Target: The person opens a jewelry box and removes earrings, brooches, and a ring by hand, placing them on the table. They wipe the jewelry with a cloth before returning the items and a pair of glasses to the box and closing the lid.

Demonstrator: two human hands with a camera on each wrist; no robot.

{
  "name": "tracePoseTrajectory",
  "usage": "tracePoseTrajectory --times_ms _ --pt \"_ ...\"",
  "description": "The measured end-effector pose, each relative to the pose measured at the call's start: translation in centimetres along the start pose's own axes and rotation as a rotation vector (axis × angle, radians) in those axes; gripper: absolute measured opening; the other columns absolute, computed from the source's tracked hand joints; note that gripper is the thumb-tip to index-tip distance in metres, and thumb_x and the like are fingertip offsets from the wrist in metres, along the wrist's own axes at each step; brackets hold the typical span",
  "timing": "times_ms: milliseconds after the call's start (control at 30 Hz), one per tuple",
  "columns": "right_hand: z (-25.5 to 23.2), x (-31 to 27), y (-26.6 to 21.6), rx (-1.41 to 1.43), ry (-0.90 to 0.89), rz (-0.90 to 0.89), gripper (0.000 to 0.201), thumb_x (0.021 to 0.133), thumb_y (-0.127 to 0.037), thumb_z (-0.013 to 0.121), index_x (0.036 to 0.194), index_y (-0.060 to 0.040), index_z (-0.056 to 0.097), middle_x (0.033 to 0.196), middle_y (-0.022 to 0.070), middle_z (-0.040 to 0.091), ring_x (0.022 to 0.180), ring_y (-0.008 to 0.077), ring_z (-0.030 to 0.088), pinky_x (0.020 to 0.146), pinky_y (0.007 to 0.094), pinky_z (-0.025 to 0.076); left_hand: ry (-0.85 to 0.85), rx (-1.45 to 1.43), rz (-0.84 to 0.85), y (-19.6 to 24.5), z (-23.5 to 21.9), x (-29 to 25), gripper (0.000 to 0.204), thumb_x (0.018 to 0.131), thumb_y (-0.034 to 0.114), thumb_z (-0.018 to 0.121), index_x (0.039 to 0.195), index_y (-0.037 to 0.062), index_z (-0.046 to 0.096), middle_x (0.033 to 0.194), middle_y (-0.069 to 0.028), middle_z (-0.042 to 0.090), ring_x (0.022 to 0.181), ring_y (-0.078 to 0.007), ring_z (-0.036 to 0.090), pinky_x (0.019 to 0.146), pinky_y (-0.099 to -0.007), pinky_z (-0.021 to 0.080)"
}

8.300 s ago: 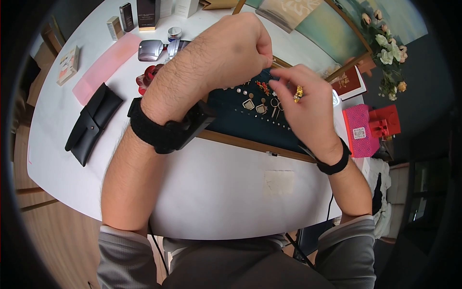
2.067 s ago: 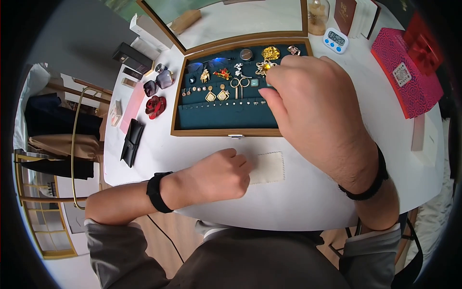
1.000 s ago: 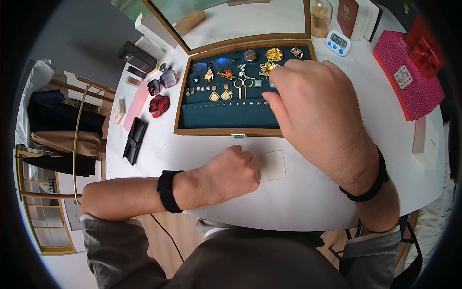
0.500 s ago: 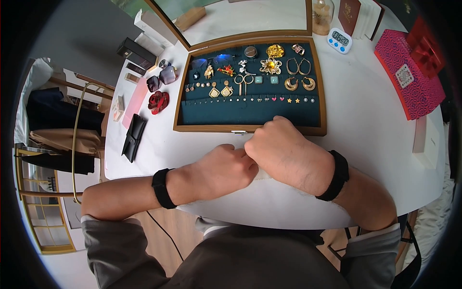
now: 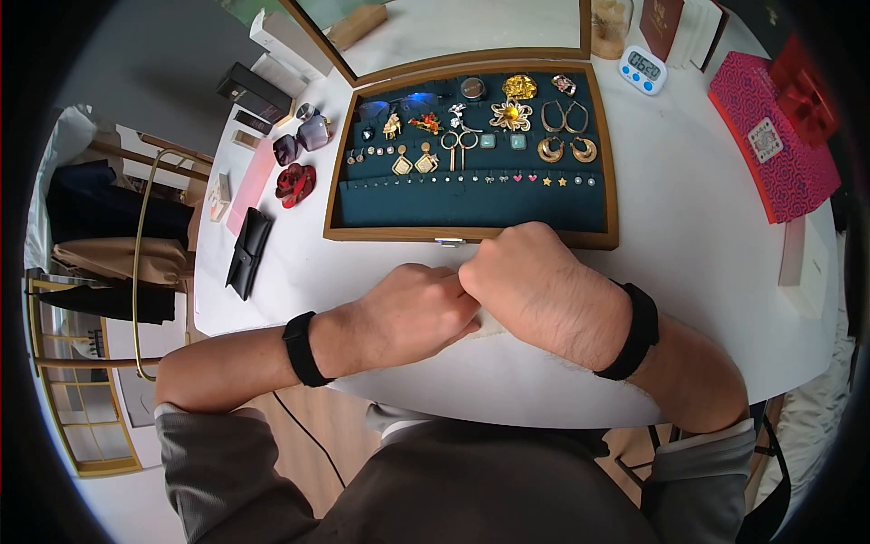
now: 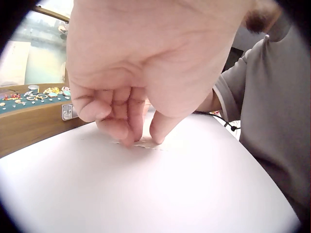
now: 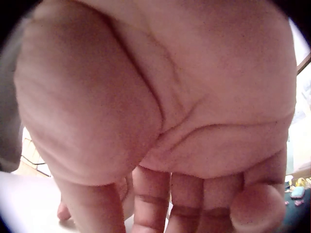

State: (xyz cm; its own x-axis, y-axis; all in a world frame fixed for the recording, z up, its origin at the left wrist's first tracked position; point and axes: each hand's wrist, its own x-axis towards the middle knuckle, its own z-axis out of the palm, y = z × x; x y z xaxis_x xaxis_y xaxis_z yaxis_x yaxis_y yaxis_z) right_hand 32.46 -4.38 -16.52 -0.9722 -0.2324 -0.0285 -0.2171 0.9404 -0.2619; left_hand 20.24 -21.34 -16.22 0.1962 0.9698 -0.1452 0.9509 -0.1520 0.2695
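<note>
My left hand point(image 5: 399, 313) is low over the white table, thumb and fingertips pinching the edge of an off-white cloth point(image 6: 146, 144) with a zigzag border. In the head view only a strip of that cloth point(image 5: 492, 325) shows beneath the hands. Close against the left fingers is my right hand point(image 5: 544, 290), knuckles up and fingers bent downward. Its fingertips run out of the right wrist view, so I cannot tell what they hold. Just beyond both hands stands an open wooden jewelry box point(image 5: 385, 234), lined in dark green and filled with earrings, brooches and glasses.
The box's glass lid point(image 5: 453, 34) stands raised at the back. Left of it lie sunglasses point(image 5: 304, 139), a red flower point(image 5: 295, 185) and a black case point(image 5: 248, 254). A digital timer point(image 5: 642, 70) and a pink patterned bag point(image 5: 770, 136) are on the right.
My right hand has come back from over the box's right side to the cloth, next to the left hand. Crescent and hoop earrings it covered now show. Both hands have barely moved since half a second ago.
</note>
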Motion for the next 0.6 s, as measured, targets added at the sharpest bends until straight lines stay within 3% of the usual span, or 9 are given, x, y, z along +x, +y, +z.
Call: tracePoseTrajectory --times_ms 67,267,500,600 --pt "0.2 0.0 -0.1 0.008 0.005 0.009 0.003 0.080 -0.009 0.082 0.080 -0.0068 0.080 0.076 0.0118 0.078 0.079 0.0271 0.080 0.069 0.0375 0.064 -0.122 0.006 -0.071 0.3 -0.4 0.2 0.019 0.093 0.017 0.077 0.094 -0.0013 0.071 0.096 -0.0139 0.073 0.089 -0.0317 0.075 0.075 -0.0421 0.063" --pt "0.1 0.2 -0.3 0.029 -0.025 0.014 0.004 0.080 -0.009 0.082 0.080 -0.0058 0.080 0.077 0.0130 0.078 0.080 0.0275 0.081 0.071 0.0377 0.064 -0.224 -0.001 -0.112 0.5 -0.6 0.5 0.015 0.094 0.013 0.072 0.091 -0.0018 0.073 0.095 -0.0158 0.074 0.087 -0.0335 0.075 0.075 -0.0431 0.064" --pt "0.0 0.0 -0.5 -0.003 -0.019 0.017 0.004 0.078 -0.008 0.083 0.080 -0.0077 0.080 0.078 0.0120 0.079 0.080 0.0257 0.081 0.070 0.0362 0.064 -0.155 -0.056 -0.110 -0.3 -1.3 -1.3 0.013 0.095 0.011 0.071 0.092 -0.0006 0.068 0.094 -0.0157 0.073 0.086 -0.0360 0.074 0.073 -0.0461 0.061" --pt "0.1 -0.1 -0.4 -0.040 -0.013 -0.006 0.005 0.077 -0.008 0.084 0.080 -0.0084 0.080 0.079 0.0114 0.079 0.080 0.0247 0.081 0.069 0.0356 0.063 -0.005 -0.135 -0.167 -1.2 -3.0 -2.7 0.019 0.089 0.012 0.084 0.093 0.0041 0.068 0.086 -0.0129 0.069 0.080 -0.0377 0.070 0.070 -0.0467 0.056"
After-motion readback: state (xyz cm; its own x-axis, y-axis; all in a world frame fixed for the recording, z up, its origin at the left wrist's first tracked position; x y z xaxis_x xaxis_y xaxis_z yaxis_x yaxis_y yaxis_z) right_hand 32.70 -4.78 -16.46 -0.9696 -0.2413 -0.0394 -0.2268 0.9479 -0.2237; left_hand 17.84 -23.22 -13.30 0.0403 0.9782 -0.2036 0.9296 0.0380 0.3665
